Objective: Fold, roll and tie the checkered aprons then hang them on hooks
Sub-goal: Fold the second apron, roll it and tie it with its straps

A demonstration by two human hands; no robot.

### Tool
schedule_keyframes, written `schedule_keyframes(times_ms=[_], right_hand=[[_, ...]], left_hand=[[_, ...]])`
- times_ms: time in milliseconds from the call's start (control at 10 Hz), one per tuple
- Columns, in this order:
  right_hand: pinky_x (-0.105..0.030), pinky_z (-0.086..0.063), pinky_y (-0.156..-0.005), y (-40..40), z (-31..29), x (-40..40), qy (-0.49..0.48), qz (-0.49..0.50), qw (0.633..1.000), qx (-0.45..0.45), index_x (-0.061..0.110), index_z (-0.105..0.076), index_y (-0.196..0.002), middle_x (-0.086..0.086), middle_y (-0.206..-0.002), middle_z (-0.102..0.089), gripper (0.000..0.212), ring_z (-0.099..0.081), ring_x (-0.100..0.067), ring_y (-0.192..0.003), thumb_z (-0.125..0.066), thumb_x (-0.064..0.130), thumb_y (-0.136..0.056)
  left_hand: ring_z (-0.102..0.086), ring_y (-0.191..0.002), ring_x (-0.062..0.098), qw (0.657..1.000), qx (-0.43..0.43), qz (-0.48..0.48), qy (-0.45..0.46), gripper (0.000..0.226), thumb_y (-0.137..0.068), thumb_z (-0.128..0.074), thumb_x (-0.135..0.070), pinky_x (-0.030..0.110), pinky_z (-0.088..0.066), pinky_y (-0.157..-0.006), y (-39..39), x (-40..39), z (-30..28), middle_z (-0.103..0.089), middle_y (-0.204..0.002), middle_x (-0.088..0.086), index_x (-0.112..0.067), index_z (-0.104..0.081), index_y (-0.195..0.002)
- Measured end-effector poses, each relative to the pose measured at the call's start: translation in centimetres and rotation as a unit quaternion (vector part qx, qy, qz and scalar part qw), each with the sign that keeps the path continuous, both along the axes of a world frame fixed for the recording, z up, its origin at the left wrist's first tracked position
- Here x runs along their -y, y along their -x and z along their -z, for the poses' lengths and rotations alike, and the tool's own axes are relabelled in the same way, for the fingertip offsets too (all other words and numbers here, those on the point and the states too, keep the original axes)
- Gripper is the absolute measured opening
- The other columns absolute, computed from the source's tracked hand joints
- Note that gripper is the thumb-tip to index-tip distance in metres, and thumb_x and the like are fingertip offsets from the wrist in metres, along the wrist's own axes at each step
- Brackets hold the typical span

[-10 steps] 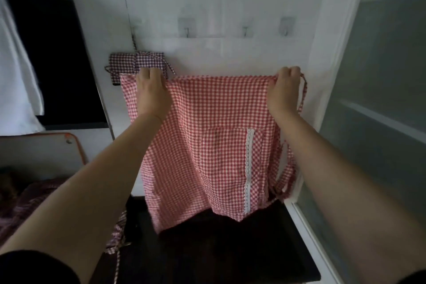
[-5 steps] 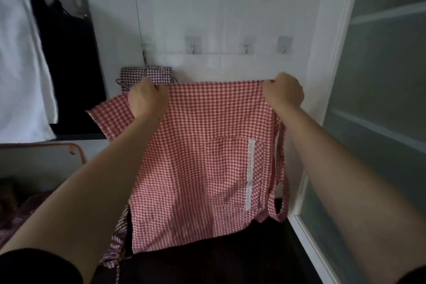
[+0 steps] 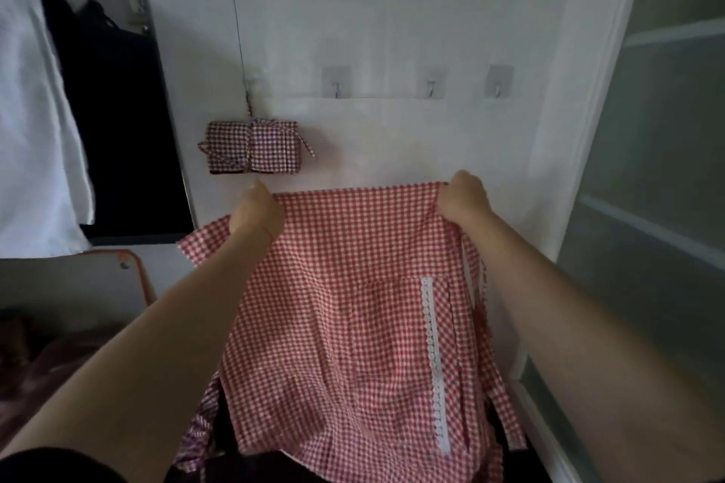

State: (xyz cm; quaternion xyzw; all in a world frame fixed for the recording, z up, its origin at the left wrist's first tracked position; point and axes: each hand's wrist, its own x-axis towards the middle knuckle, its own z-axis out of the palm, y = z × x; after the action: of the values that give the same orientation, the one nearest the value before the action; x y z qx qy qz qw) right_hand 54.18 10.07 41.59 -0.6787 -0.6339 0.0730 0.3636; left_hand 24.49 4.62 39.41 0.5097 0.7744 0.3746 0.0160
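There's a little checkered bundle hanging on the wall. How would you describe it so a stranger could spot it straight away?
Start at the white wall ahead, with its row of small clear hooks. Below and left of them, above the left hand, hangs the rolled apron bundle. Unlike the red-and-white apron held spread open, it is dark-checked, rolled compact and tied round its middle.

A white garment [image 3: 35, 110] hangs beside dark clothing [image 3: 113, 98], left.
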Motion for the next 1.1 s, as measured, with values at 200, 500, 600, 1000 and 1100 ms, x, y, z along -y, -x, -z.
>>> schedule_keyframes(times_ms=[200,500,600,1000,1100], right_hand=[[-0.039,-0.042,-0.096,-0.3,-0.9,-0.4,-0.218,-0.026,0.973,-0.065,-0.007,-0.052,-0.109,-0.026,-0.119,-0.049,0.021,-0.054,-0.037,-0.105,-0.044,0.008,-0.098],[-0.034,-0.055,-0.073,-0.7,3.6,3.0,0.181,-0.080,0.972,0.128,-0.001,-0.064,-0.097,-0.021,-0.103,-0.066,0.048,-0.067,-0.035,-0.088,-0.047,0.044,-0.096],[-0.036,-0.058,-0.076,-0.2,9.6,5.3,0.451,-0.172,0.833,0.272,0.004,-0.063,-0.089,-0.015,-0.101,-0.066,0.030,-0.069,-0.029,-0.084,-0.049,0.027,-0.100],[-0.037,-0.032,-0.111,2.7,30.9,5.0,0.783,-0.151,0.494,0.346,0.003,-0.049,-0.139,-0.012,-0.144,-0.046,0.057,-0.049,-0.029,-0.128,-0.049,0.046,-0.102],[-0.041,-0.032,-0.116,2.8,36.6,4.0,0.535,-0.182,0.780,0.268,0.009,-0.048,-0.143,-0.014,-0.145,-0.048,0.055,-0.047,-0.032,-0.131,-0.060,0.035,-0.096]], left_hand=[[-0.051,-0.097,0.038,0.959,-0.021,0.003,-0.284,0.018,-0.094,-0.031,0.000,0.041,-0.035,-0.081,-0.6,0.6,-2.0,-0.053,-0.107,0.025,0.002,-0.045,-0.105],[-0.060,-0.107,0.041,0.982,-0.178,0.044,0.047,0.036,-0.097,-0.043,-0.026,0.043,-0.049,-0.088,-0.7,2.3,3.9,-0.063,-0.116,0.025,0.001,-0.061,-0.113],[-0.062,-0.110,0.034,0.932,-0.168,0.110,0.301,0.043,-0.097,-0.044,-0.034,0.039,-0.052,-0.095,-0.5,3.3,11.7,-0.065,-0.121,0.019,-0.002,-0.066,-0.113],[-0.065,-0.102,0.035,0.687,0.059,0.177,0.703,0.058,-0.092,-0.059,-0.053,0.050,-0.054,-0.092,-1.5,6.2,29.9,-0.062,-0.121,0.018,-0.009,-0.056,-0.129],[-0.062,-0.114,0.031,0.835,-0.100,0.158,0.518,0.039,-0.097,-0.046,-0.034,0.043,-0.050,-0.097,-1.2,4.0,33.4,-0.062,-0.129,0.011,-0.013,-0.062,-0.125]])
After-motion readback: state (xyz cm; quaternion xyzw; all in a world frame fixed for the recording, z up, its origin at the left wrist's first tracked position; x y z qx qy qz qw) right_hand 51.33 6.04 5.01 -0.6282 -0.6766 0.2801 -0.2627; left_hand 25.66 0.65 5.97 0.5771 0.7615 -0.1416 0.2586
